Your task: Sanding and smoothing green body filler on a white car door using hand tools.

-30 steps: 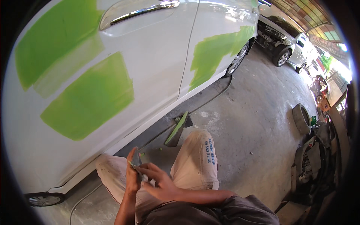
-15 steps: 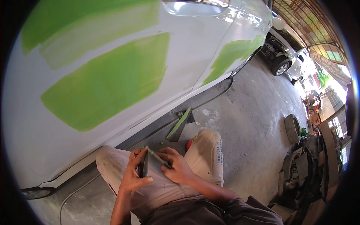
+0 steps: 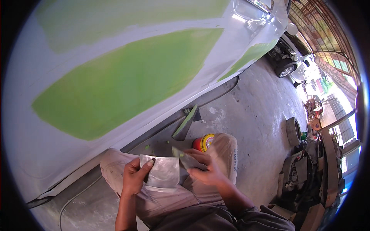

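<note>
My left hand (image 3: 134, 178) grips a square silvery metal plate (image 3: 163, 176) by its left edge, thumb on top, its flat face turned up over my lap. In my right hand (image 3: 208, 169) is a flat grey putty spreader (image 3: 188, 159) with green putty near its far corner. The spreader is just right of the plate, with a small gap between them. Ahead and to the left stands a white car (image 3: 88, 154), its side covered by a large green filler patch (image 3: 127, 84) and further green areas.
Beside my right knee stands a red and yellow can (image 3: 203, 142). A narrow green-topped board (image 3: 186, 125) lies near the car's sill, and a hose (image 3: 73, 202) runs along the floor. To the right are a tyre (image 3: 293, 131) and a heap of parts and cardboard (image 3: 304, 173).
The metal plate has turned from edge-on to face up. My right hand with the spreader has moved right, away from it. The view has shifted, showing more of the can.
</note>
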{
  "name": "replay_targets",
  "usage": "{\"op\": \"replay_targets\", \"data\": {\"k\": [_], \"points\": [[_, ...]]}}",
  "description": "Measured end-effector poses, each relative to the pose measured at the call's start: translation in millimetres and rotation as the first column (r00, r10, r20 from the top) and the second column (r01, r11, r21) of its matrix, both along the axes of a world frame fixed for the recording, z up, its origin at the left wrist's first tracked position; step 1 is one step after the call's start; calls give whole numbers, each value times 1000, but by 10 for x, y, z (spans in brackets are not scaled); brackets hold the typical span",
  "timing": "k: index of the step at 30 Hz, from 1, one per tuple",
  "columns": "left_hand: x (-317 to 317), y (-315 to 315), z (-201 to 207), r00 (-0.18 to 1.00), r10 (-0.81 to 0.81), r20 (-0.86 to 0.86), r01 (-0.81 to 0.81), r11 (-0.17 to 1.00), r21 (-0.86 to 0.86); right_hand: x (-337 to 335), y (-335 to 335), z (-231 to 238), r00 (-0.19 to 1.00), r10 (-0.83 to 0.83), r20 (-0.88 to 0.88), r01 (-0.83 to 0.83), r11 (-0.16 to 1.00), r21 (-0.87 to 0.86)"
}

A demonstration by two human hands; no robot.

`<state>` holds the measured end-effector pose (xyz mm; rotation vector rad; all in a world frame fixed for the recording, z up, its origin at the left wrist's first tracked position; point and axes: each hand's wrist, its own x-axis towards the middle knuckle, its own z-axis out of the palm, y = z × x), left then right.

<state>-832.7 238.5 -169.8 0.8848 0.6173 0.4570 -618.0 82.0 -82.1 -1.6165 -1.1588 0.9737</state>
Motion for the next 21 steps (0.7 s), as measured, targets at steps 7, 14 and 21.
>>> {"op": "replay_targets", "data": {"k": [7,14,21], "points": [[71,-14,-48,974,-226,21,226,974,-22,-60,96,-144,987,159,2,-159,987,-13],[31,-118,-37,946,-314,83,323,935,-149,-166,18,-15,989,143,45,-143,990,9],[291,-320,-392,988,142,-57,-148,983,-112,-644,-114,-113,990,-143,5,140,975,170]]}}
